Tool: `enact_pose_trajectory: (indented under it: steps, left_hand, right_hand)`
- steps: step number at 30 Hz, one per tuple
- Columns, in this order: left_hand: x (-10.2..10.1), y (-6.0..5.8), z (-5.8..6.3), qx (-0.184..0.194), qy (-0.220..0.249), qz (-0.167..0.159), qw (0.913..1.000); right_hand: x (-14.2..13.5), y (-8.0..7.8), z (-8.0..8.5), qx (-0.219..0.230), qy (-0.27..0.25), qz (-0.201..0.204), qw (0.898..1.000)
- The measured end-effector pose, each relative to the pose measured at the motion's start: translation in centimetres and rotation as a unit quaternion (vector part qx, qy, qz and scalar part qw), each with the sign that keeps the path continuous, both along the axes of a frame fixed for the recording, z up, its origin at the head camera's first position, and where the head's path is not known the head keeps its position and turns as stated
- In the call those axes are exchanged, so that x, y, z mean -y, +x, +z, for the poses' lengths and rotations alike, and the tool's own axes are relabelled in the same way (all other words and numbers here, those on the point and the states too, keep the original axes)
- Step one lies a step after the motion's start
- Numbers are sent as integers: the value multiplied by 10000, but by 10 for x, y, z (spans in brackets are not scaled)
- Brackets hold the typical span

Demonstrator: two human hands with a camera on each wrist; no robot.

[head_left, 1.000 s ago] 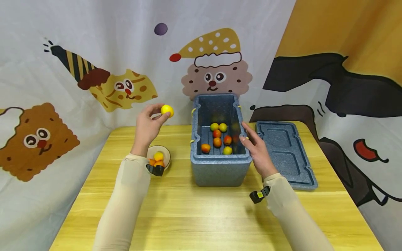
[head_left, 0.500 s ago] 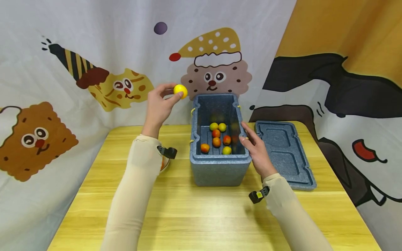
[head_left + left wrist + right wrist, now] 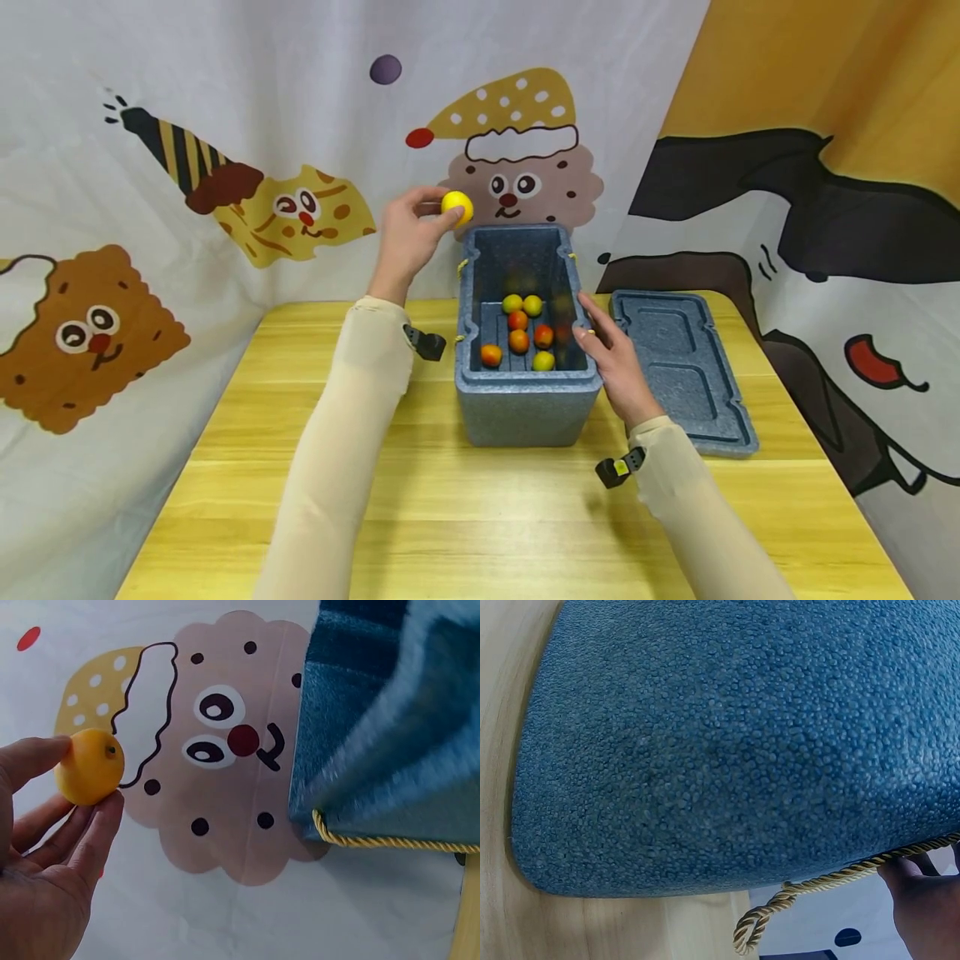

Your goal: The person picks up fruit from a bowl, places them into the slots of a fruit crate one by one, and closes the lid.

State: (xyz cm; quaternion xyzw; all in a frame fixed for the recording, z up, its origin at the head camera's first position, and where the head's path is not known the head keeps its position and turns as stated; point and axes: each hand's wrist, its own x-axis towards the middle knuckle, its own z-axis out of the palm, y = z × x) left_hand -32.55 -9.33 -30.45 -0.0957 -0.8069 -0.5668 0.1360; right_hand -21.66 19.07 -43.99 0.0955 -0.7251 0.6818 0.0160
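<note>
Up by the wall drape, my left hand (image 3: pixel 411 237) pinches a small round yellow fruit (image 3: pixel 457 208) between thumb and fingertips. In the left wrist view this fruit (image 3: pixel 90 766) shows a dark stem spot. It is left of and above the far end of a blue-grey foam box (image 3: pixel 527 407), apart from it. Inside the box lie several small fruits, among them a yellow-green fruit (image 3: pixel 543 361) and an orange-red fruit (image 3: pixel 518 341). My right hand (image 3: pixel 617 362) rests against the box's right rim with fingers extended, beside the gold rope (image 3: pixel 840 877).
The box's lid (image 3: pixel 686 367) lies flat on the wooden table (image 3: pixel 480 517), right of the box. A cartoon-printed drape (image 3: pixel 300 100) hangs behind the table. My left forearm spans the table's left side.
My left hand has moved right and upward with the yellow fruit. Its forearm now covers the bowl of fruit seen earlier at the left. The right hand stays at the rim.
</note>
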Motion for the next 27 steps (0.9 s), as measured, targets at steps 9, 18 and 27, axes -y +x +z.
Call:
enact_pose_trajectory:
  steps: [9,18,27]
  left_hand:
    - [-24,-15,4,-4,85,-208,9997]
    - [-38,-24,-6,61,59,-238,9997]
    - [-46,-33,-7,432,-486,-89,9978]
  right_hand:
    - [-1,-1,0,-10,4,-14,10000]
    - [0,-1,-2,-18,25,-1,10000]
    - [-1,-2,-2,-145,-28,6,9999]
